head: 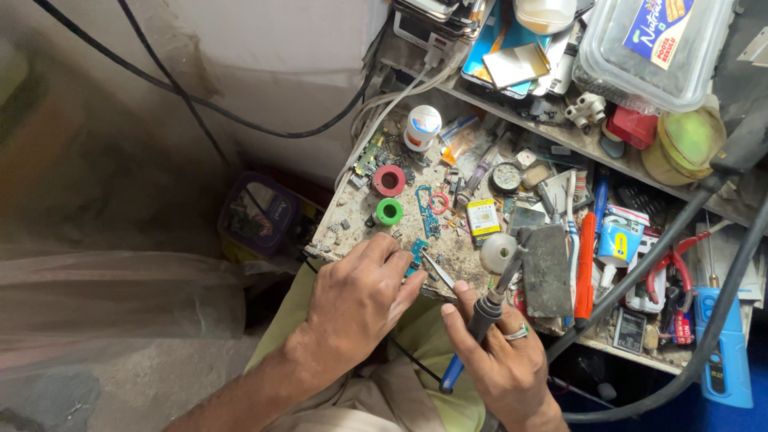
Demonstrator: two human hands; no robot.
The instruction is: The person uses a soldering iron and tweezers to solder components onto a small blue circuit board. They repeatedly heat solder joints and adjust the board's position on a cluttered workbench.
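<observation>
Low in the frame's centre, the left hand (356, 296) presses curled fingers on a small blue circuit board (417, 252) at the worktop (456, 252) edge. Just right, the right hand (500, 356) grips a soldering iron (486, 310), tip angled up near a white disc (498, 252).

red tape roll (389, 180), green tape roll (389, 212), white jar (422, 127), clear plastic box (652, 48), orange toothbrush (586, 266)

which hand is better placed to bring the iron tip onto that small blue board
Right. The right hand already grips the soldering iron, its tip angled toward the small blue board. The left hand rests on that board, probably steadying it.
</observation>
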